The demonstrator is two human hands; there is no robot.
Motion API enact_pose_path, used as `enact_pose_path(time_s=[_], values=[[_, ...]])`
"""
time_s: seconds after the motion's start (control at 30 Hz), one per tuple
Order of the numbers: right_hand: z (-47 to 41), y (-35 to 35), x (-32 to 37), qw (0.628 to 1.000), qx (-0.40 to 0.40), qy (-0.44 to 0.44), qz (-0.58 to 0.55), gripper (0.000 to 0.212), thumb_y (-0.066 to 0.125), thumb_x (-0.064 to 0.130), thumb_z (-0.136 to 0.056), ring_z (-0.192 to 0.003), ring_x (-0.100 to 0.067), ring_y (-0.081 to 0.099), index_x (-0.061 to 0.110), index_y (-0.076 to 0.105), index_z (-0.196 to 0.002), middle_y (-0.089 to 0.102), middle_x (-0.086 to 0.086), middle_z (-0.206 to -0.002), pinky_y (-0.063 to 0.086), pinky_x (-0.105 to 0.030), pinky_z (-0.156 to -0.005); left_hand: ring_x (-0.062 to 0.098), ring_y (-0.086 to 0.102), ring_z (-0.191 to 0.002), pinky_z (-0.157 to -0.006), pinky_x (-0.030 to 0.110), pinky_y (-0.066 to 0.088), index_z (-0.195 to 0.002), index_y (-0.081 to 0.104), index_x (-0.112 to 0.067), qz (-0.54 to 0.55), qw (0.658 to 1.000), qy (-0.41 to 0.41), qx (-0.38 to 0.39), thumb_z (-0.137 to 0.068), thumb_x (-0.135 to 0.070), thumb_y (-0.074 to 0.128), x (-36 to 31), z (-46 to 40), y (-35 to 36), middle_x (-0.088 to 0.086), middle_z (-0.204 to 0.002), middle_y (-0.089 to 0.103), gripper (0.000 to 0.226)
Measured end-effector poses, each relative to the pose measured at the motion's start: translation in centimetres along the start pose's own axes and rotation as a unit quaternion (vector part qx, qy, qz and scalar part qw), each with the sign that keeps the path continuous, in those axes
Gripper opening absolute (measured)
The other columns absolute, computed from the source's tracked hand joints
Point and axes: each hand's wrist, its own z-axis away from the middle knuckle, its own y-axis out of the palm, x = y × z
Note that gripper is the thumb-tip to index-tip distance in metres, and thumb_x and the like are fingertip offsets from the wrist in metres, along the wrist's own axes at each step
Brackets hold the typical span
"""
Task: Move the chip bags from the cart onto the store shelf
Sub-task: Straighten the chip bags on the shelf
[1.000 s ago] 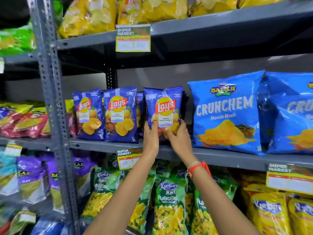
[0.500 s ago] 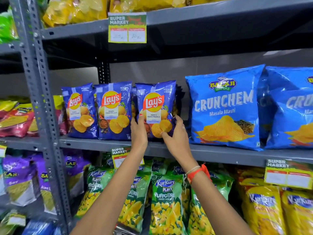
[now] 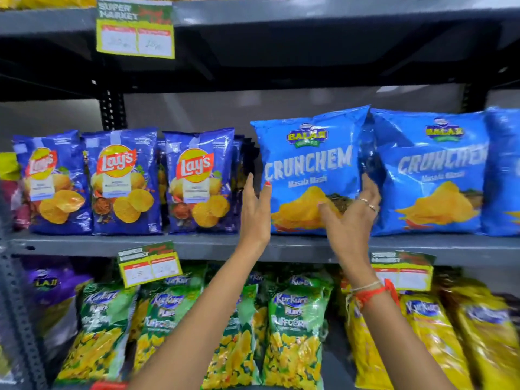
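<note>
While both arms reach up from below in the head view, the grey shelf (image 3: 197, 244) carries three dark blue Lay's bags (image 3: 198, 178) standing upright in its front row, with further ones behind them that cannot be counted. To their right stand two light blue Crunchem bags (image 3: 306, 164) in full view, and the edge of a third shows at the frame's right border. The left hand (image 3: 254, 209) is raised with fingers spread and loose, at the left edge of the nearer Crunchem bag, gripping nothing. The right hand (image 3: 351, 218) is also spread: its thumb lies across the bag's front and its fingers reach around the bag's right edge, between the two Crunchem bags. A red thread band (image 3: 374, 294) circles the right wrist. Below, green Kurkure bags (image 3: 292, 327) fill the lower shelf.
</note>
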Motion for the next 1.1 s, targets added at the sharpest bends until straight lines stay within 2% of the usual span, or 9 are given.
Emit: enact_pose_path(time_s=[0.1,0.27,0.4,0.53,0.77,0.87,0.93,1.03,1.1], values=[[-0.5,-0.3,-1.7,0.997,0.066,0.035,-0.011,0.097,0.072,0.023,-0.072,-0.142,-0.036,0.019,0.005,0.011,-0.146,0.017,-0.022,-0.154,0.016,-0.043,-0.117,0.013,0.036,-0.135,-0.112,0.033,0.031,-0.144,0.023,-0.016,0.056,0.998,-0.015,0.001,-0.098,-0.028,0.034,0.6,-0.4,1.7,0.003,-0.149,0.035,0.050],[-1.7,-0.1,-2.3,0.988,0.134,0.065,-0.045,0.108,0.074,0.033,-0.067,-0.142,-0.031,0.023,0.006,0.006,-0.147,0.018,-0.017,-0.156,0.023,-0.044,-0.116,0.005,0.033,-0.133,-0.093,0.008,0.035,-0.145,0.022,-0.019,0.062,0.998,0.000,-0.011,-0.098,-0.030,0.031,0.7,-0.2,2.4,-0.006,-0.149,0.032,0.049],[-2.5,-0.1,-2.6,0.975,0.175,0.103,-0.087,0.109,0.073,0.036,-0.066,-0.139,-0.031,0.028,0.011,0.005,-0.147,0.022,-0.015,-0.153,0.030,-0.050,-0.113,0.006,0.026,-0.140,-0.114,0.030,0.027,-0.146,0.020,-0.025,0.060,0.998,0.018,-0.015,-0.091,-0.042,0.034,1.1,0.7,2.3,-0.007,-0.155,0.026,0.059],[-2.7,-0.2,-3.0,0.974,0.184,0.100,-0.089,0.108,0.073,0.034,-0.066,-0.137,-0.032,0.029,0.013,0.005,-0.147,0.025,-0.015,-0.151,0.031,-0.052,-0.111,0.004,0.026,-0.139,-0.117,0.034,0.024,-0.146,0.020,-0.026,0.063,0.998,0.015,-0.022,-0.093,-0.043,0.034,1.0,0.9,2.3,-0.008,-0.155,0.025,0.058],[-2.9,-0.8,-2.8,0.976,0.189,0.078,-0.075,0.101,0.072,0.028,-0.073,-0.139,-0.033,0.023,0.009,0.004,-0.146,0.020,-0.016,-0.153,0.027,-0.048,-0.113,-0.010,0.045,-0.114,-0.082,0.000,0.042,-0.146,0.020,-0.019,0.083,0.996,0.020,-0.028,-0.099,-0.026,0.029,0.9,0.7,2.7,-0.007,-0.144,0.035,0.049],[-2.3,-2.4,-2.4,0.987,0.141,0.015,-0.081,0.090,0.068,0.021,-0.077,-0.140,-0.027,0.025,0.008,0.011,-0.146,0.024,-0.014,-0.152,0.024,-0.038,-0.116,0.009,0.028,-0.139,-0.113,0.026,0.029,-0.146,0.018,-0.022,0.065,0.994,0.020,-0.088,-0.096,-0.033,0.035,1.2,1.0,3.1,-0.004,-0.154,0.025,0.054],[-2.4,-4.2,-2.0,0.990,0.089,-0.020,-0.110,0.077,0.064,0.015,-0.080,-0.138,-0.020,0.032,0.010,0.021,-0.144,0.033,-0.010,-0.149,0.027,-0.032,-0.115,0.012,0.025,-0.141,-0.118,0.039,0.023,-0.144,0.023,-0.022,0.019,0.987,0.045,-0.155,-0.088,-0.038,0.036,1.3,1.6,3.8,-0.003,-0.154,0.026,0.060],[-3.9,-7.6,-2.0,0.989,-0.012,-0.048,-0.137,0.060,0.059,0.008,-0.080,-0.128,-0.016,0.044,0.009,0.036,-0.135,0.048,-0.009,-0.138,0.034,-0.027,-0.109,0.019,0.026,-0.142,-0.118,0.038,0.020,-0.141,0.029,-0.016,-0.046,0.960,0.189,-0.202,-0.089,-0.031,0.039,0.8,2.9,6.0,0.009,-0.152,0.032,0.055],[-5.6,-9.8,-2.9,0.986,-0.090,-0.048,-0.132,0.053,0.056,0.006,-0.076,-0.120,-0.018,0.051,0.007,0.043,-0.127,0.054,-0.011,-0.130,0.039,-0.033,-0.106,0.022,0.026,-0.141,-0.118,0.033,0.020,-0.139,0.029,-0.013,-0.058,0.948,0.269,-0.160,-0.090,-0.026,0.038,0.2,3.6,8.4,0.015,-0.150,0.032,0.051]])
